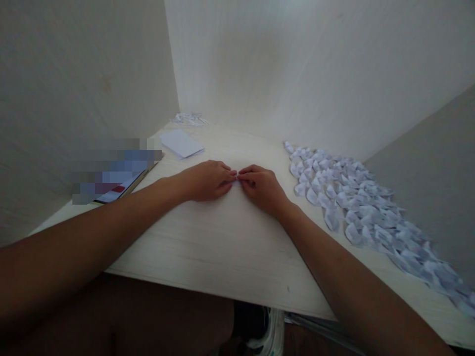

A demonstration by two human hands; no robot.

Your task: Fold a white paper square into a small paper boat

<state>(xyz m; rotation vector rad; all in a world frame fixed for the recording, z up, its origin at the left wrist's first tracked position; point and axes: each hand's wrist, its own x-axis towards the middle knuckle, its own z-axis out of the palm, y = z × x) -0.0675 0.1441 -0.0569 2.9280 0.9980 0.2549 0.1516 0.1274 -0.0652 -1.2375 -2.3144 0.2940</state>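
Observation:
My left hand (213, 181) and my right hand (261, 188) meet fingertip to fingertip over the middle of the pale table (208, 247). Both are closed in a pinch. Between the fingertips shows a tiny bit of white paper (237, 178); most of it is hidden by the fingers. Beyond my left hand lies a folded white sheet (181, 143). Many small folded white paper pieces (334, 183) are spread in overlapping rows to the right of my right hand.
Thin white paper strips (189, 118) lie in the far left corner. A flat dark-edged object (128, 180), partly blurred out, rests at the left edge. Walls (260, 74) rise behind the table and at its sides. A shoe (275, 331) shows below the front edge.

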